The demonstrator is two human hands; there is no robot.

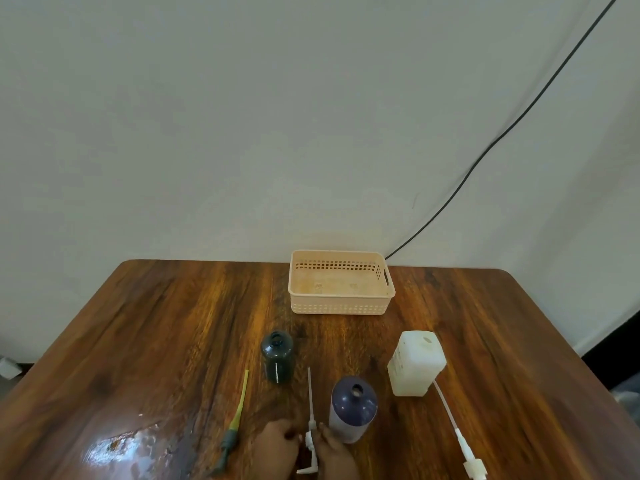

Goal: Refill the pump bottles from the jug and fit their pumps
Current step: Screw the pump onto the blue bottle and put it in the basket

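Observation:
Three open containers stand on the wooden table: a small dark bottle, a purple bottle and a white square jug. At the near edge a white pump lies with its dip tube pointing away from me. My left hand and my right hand pinch its collar from either side. A second white pump lies to the right, its tube reaching to the jug. Left of my hands lies a grey pump with a yellow tube.
A beige plastic basket sits at the back of the table against the wall, with nothing visible in it. A black cable runs down the wall behind it. A wet, glossy patch shows on the near left of the table.

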